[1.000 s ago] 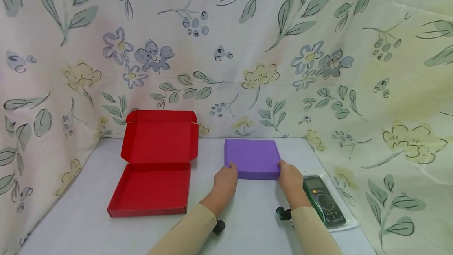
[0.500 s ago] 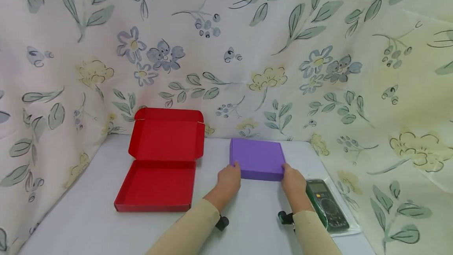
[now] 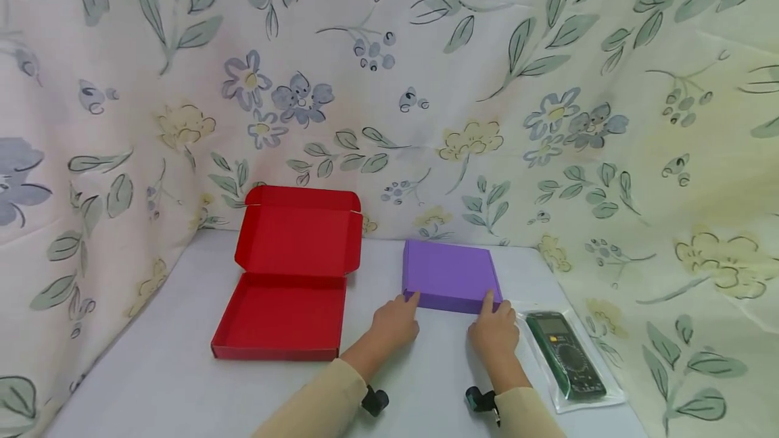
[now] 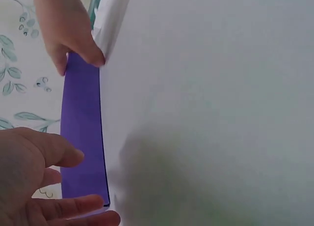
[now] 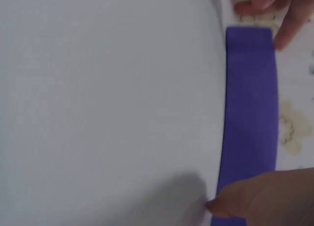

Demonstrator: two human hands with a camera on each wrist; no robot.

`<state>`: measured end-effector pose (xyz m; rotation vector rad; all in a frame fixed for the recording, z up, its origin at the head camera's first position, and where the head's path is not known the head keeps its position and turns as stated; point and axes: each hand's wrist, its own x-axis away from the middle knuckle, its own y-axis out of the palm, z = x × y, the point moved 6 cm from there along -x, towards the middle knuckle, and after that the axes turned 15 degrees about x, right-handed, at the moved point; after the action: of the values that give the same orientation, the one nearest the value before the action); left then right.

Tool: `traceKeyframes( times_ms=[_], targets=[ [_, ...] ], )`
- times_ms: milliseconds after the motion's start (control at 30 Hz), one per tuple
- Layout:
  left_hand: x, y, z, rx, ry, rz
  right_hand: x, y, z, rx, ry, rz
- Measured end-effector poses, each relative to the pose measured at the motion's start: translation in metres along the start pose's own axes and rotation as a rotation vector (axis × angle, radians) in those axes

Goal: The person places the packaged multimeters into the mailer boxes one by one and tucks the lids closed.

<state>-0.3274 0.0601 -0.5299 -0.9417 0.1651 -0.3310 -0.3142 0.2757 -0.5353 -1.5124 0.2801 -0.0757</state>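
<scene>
A closed purple box point(image 3: 452, 274) lies flat toward the back of the white table. At its front left corner is my left hand point(image 3: 394, 324), fingers extended, the index tip by the edge. Seen from the left wrist, that hand point(image 4: 37, 182) has thumb and fingers spread apart beside the box's front face point(image 4: 82, 113). My right hand point(image 3: 494, 338) is at the front right corner, its index finger stretched toward the top edge. The right wrist view puts its thumb at the bottom of the front face; the other fingers are mostly hidden there.
An open red box point(image 3: 276, 353) stands left of the purple one, lid raised. To the right, a multimeter point(image 3: 566, 355) lies in a clear plastic bag. Floral cloth point(image 3: 389, 107) hangs behind the white table point(image 3: 426, 377) and along both sides.
Both hands have eased back from the purple box's sides toward its front corners, their grip loosened. The box stays put on the table. The head view has swung slightly left.
</scene>
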Motion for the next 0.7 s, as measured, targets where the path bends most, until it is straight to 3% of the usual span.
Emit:
traceKeyframes(
  times_ms=[133, 300, 533, 700],
  targets=[
    [0.01, -0.004, 0.002, 0.014, 0.039, 0.006, 0.007, -0.009, -0.017, 0.037, -0.016, 0.007],
    [0.026, -0.02, 0.001, 0.017, 0.08, 0.05, 0.017, -0.02, -0.047, 0.077, -0.103, 0.071],
    [0.049, -0.058, -0.01, 0.042, 0.084, 0.161, 0.029, -0.029, -0.083, 0.049, -0.221, 0.129],
    [0.069, -0.091, -0.032, 0.08, 0.045, 0.26, 0.034, -0.031, -0.096, 0.026, -0.268, 0.148]
  ],
)
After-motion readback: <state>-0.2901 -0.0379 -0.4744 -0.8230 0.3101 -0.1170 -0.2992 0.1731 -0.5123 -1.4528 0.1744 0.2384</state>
